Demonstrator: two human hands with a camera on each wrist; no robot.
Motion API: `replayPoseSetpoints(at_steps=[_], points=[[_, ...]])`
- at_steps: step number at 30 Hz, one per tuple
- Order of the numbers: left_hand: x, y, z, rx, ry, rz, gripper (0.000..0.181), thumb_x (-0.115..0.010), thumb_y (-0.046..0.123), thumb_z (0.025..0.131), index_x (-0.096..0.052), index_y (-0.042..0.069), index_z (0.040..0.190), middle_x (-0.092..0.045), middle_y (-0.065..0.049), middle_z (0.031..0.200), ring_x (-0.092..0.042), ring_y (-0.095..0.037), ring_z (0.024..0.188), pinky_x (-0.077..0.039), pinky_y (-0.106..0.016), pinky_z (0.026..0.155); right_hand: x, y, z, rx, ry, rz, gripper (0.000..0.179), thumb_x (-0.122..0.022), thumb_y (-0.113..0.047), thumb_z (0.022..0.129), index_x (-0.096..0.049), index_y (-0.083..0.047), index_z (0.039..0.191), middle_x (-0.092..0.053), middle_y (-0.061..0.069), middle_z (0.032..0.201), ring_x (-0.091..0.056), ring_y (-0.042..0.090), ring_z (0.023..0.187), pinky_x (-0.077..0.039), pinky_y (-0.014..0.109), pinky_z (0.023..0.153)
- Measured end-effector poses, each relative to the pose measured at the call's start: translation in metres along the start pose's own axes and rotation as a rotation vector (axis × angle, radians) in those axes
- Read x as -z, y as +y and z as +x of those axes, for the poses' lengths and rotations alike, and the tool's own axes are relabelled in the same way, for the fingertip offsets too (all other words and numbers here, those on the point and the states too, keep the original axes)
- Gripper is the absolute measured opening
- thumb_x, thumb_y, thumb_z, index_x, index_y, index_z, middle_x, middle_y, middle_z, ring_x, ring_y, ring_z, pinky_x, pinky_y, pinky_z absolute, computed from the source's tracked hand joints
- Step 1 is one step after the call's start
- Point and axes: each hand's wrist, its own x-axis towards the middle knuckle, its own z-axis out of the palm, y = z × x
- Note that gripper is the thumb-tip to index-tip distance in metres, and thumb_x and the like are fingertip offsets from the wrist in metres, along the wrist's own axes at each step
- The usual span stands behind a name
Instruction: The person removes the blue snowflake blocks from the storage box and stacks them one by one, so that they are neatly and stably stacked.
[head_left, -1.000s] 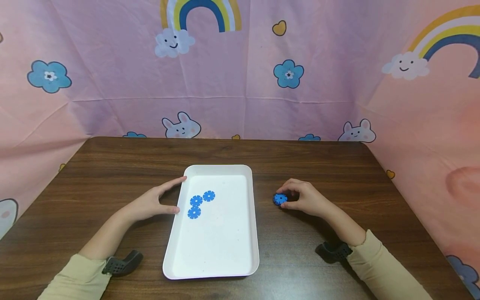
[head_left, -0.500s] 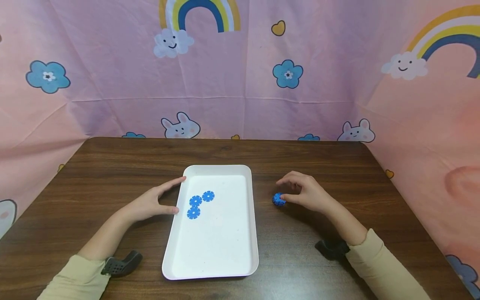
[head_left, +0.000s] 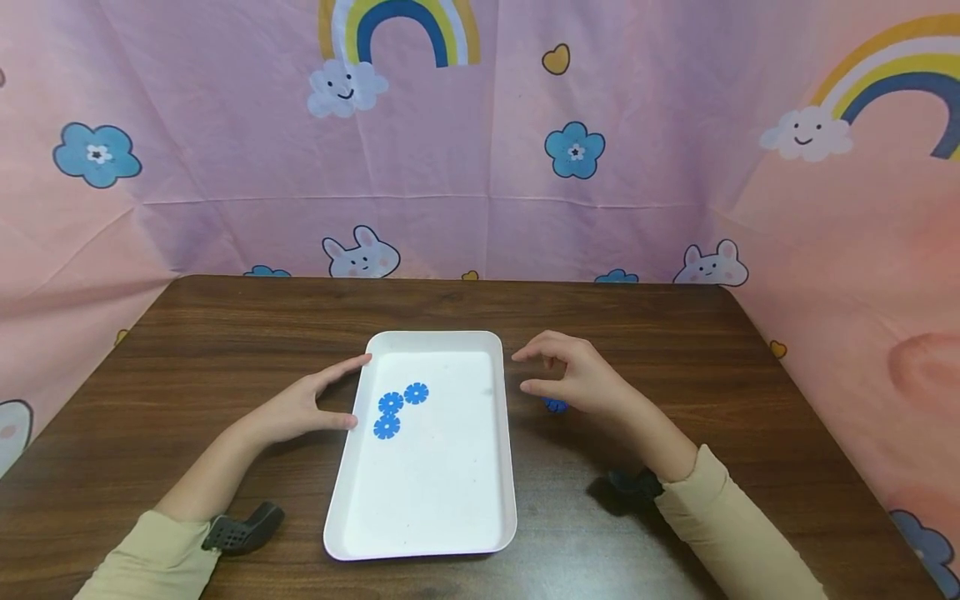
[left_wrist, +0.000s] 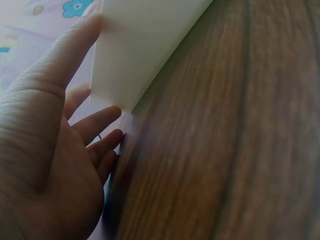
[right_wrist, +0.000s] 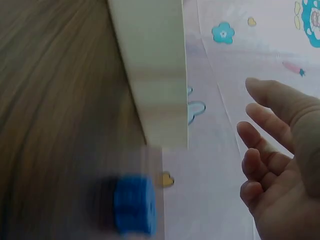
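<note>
Three flat blue snowflake discs point(head_left: 390, 403) lie in the upper left of the white tray point(head_left: 450, 492). Beside the tray's left wall is my left hand point(head_left: 296, 408), with thumb and index finger spread and their tips against the rim. In the left wrist view the thumb point(left_wrist: 75, 50) reaches the tray's upper edge. My right hand point(head_left: 581, 377) hovers just right of the tray, thumb and fingers apart, nothing between them. Below it on the table stands a stack of blue snowflake discs point(right_wrist: 134, 205), mostly hidden by the hand in the head view.
The tray stands near the middle of a dark wood table point(head_left: 247, 325). A pink cloth point(head_left: 420, 167) printed with rainbows, rabbits and flowers hangs behind and along the sides. A black band point(head_left: 243, 529) sits on the left wrist.
My right hand has let go of the blue disc stack, lifted, and moved left toward the tray's right edge. The stack stays on the table. My left hand has not moved.
</note>
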Motion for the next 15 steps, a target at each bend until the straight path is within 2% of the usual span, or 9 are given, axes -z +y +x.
replayPoseSetpoints(at_steps=[7,11,15], points=[[0.0,0.0,0.0,0.001,-0.001,-0.003,0.084,-0.079,0.031,0.078,-0.035,0.026,0.149,-0.03,-0.014,0.152,-0.02,-0.041,0.139,-0.017,-0.073,0.099,-0.02,-0.012,0.019,0.067,-0.02,0.004,0.033,-0.081,-0.008,0.076,-0.07,-0.01,0.107,-0.062,-0.005,0.097,-0.047,0.018,0.077,-0.041,0.031,0.064],[0.0,0.0,0.0,0.005,0.002,0.002,0.084,-0.079,0.032,0.078,-0.035,0.026,0.149,-0.03,-0.014,0.152,-0.02,-0.041,0.139,-0.017,-0.073,0.099,-0.031,-0.017,0.029,0.042,-0.063,-0.014,0.032,-0.081,-0.011,0.077,-0.07,-0.012,0.107,-0.063,-0.007,0.097,-0.051,0.023,0.076,-0.043,0.028,0.063],[0.0,0.0,0.0,0.009,0.001,0.0,0.085,-0.08,0.032,0.077,-0.035,0.025,0.149,-0.03,-0.015,0.152,-0.021,-0.041,0.138,-0.018,-0.072,0.099,-0.043,-0.019,0.04,0.027,-0.141,-0.027,0.033,-0.08,-0.014,0.079,-0.07,-0.009,0.111,-0.066,0.001,0.102,-0.054,0.027,0.081,-0.047,0.033,0.065]])
